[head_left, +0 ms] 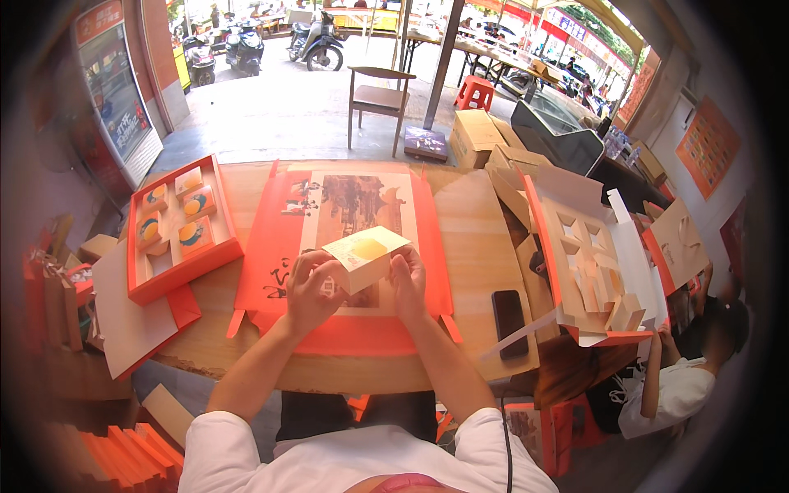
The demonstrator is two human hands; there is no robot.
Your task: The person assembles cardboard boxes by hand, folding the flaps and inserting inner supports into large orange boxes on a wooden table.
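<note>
Between my two hands I hold a small cream-coloured carton (367, 251) with a yellow round print on its top face. My left hand (315, 287) grips its left side, and my right hand (408, 283) closes on its right end. Beneath them, a large red-orange printed box sheet (263, 246) lies flat on the wooden table, flaps spread. To the left stands an orange gift box (222, 255) with several small printed cartons (196, 234) in its compartments; one lower compartment shows no carton.
A black phone (510, 320) lies at the table's right. Beyond it, another open box (567, 271) holds folded inserts, beside a seated person (682, 386) in white. Cardboard boxes (477, 138) are stacked behind right. A chair (380, 100) stands past the table. Orange boxes (123, 452) sit low at left.
</note>
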